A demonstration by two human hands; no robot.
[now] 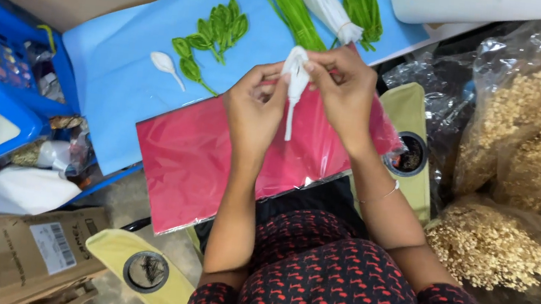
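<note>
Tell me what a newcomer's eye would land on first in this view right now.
Probably the two hands at the centre: the left hand and right hand together pinch a small white petal piece with a thin stem hanging down. Beneath them lies a bright red sheet in clear wrap, overlapping a light blue sheet that carries a green leaf sprig and a loose white petal. At the right, clear bags of beige dried bits pile up.
</note>
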